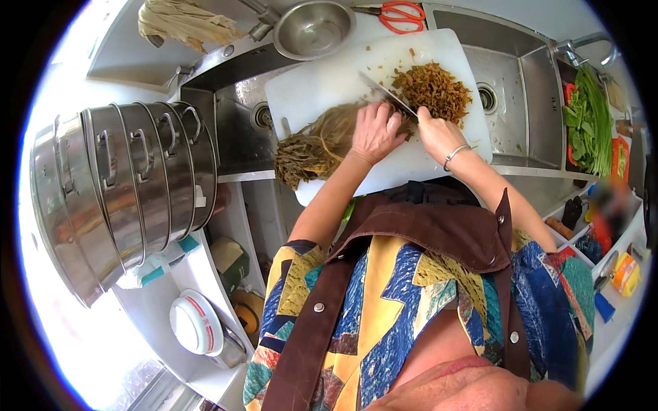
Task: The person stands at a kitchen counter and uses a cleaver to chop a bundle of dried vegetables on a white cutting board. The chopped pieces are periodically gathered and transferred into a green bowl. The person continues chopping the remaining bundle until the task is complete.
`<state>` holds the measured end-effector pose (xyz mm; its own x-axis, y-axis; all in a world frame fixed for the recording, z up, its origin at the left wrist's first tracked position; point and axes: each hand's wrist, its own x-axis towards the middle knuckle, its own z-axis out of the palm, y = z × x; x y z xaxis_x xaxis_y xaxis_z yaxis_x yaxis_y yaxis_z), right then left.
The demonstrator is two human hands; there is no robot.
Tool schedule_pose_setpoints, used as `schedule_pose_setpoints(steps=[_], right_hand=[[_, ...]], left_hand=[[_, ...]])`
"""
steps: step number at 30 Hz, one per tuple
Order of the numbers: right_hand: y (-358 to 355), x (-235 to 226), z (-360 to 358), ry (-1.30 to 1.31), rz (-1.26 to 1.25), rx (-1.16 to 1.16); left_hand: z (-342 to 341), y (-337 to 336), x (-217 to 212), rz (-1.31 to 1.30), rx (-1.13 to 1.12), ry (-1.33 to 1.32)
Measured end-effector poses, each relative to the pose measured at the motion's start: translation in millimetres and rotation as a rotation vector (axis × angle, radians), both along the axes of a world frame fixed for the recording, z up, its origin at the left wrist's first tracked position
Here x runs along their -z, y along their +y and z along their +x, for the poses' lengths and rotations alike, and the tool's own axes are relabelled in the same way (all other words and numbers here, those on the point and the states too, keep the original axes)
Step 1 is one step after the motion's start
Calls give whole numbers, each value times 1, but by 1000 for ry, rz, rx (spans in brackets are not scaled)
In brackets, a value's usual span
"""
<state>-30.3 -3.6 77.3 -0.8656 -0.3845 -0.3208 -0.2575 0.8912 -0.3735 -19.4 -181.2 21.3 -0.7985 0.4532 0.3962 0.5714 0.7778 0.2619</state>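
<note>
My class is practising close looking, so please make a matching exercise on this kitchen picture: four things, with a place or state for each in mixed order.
Column one
1. Left hand
2. Right hand
3. Chopped pile
4. Scissors

Column two
A. Beside the round metal bowl
B. Closed around the handle of the knife
C. On the brown leafy bundle
D. Heaped on the right part of the white cutting board

Right pairs: 1-C, 2-B, 3-D, 4-A
</note>
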Motion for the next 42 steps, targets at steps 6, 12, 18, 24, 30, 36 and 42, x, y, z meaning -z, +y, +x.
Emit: schedule_pose_setpoints(steps=[6,12,18,24,30,36,42], right_hand=[[21,9,31,-51,-109,220],[26,26,38,20,-179,273],[28,28,36,49,-164,293],[28,30,37,62,-169,315],[27,26,36,3,-133,346],[25,19,36,-8,-123,336],[25,23,35,19,-127,340]], left_hand=[[-9,11,10,3,-241,-3],[-15,0,-30,-13,-288,-215],[12,-84,-67,-347,-295,-517],[60,-108,-39,-313,-310,-351],[63,-106,-58,-364,-321,-620],[35,-81,-72,-264,-245,-374],[43,-84,-67,-283,205,-329]])
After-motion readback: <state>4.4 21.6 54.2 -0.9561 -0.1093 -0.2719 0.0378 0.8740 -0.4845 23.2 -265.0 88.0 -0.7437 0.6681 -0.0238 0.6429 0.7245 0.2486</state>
